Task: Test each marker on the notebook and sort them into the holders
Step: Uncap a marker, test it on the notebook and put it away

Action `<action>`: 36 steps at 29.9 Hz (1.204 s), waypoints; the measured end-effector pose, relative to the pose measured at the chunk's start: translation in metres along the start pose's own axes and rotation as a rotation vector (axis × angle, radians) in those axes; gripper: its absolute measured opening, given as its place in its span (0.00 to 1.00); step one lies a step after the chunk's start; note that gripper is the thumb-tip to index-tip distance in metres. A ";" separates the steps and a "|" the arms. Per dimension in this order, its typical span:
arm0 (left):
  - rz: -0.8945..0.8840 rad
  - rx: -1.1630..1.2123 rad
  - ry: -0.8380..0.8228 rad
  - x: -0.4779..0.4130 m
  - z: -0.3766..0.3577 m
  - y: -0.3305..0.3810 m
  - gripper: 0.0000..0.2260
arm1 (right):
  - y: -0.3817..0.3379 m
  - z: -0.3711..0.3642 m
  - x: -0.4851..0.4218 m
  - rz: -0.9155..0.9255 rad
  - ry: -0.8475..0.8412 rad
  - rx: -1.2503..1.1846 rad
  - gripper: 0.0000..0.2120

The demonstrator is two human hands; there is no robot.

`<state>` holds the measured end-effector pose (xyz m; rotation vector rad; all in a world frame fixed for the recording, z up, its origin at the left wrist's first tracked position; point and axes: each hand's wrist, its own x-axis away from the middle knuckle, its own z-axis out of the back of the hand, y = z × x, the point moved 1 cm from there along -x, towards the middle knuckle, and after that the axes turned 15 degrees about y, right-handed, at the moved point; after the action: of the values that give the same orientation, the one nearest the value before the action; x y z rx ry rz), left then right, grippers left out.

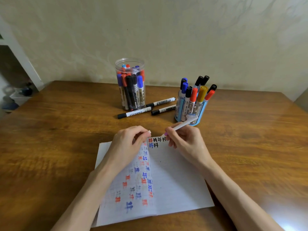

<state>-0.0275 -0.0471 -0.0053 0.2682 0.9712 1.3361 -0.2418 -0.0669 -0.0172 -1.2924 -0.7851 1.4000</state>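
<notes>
Marker tip at the notebook's top edge, left-hand grip unclear

From my feed, the left hand (128, 144) sits curled over the top of the notebook (175, 180) at the fold, thumb against forefinger, but I cannot tell whether it pinches the lifted left page, something small, or nothing. The marks on that left page are blurred. My view shows the right hand (185, 142) gripping a white marker (180, 125), its pinkish tip touching the right page beside a row of red and black marks. The far end of the marker overlaps the blue holder (191, 112), which stands packed with capped markers in black, blue, red and yellow. The clear jar (130, 84) holds a crowded bunch whose count I cannot make out. Three black-capped markers (135, 113) lie on the table (58, 130) between the two.
</notes>
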 end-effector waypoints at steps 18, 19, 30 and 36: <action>-0.103 -0.077 0.083 0.002 -0.004 -0.016 0.08 | 0.008 -0.007 0.007 0.118 0.003 0.253 0.06; -0.106 -0.079 0.085 0.003 -0.004 -0.016 0.08 | 0.008 -0.007 0.007 0.129 0.001 0.266 0.06; -0.109 -0.093 0.092 0.003 -0.004 -0.017 0.10 | 0.007 -0.006 0.006 0.115 -0.021 0.231 0.07; -0.109 -0.091 0.090 0.004 -0.004 -0.017 0.10 | 0.007 -0.006 0.007 0.130 0.023 0.277 0.05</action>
<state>-0.0194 -0.0499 -0.0204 0.0848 0.9829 1.2969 -0.2372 -0.0630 -0.0268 -1.1561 -0.4784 1.5345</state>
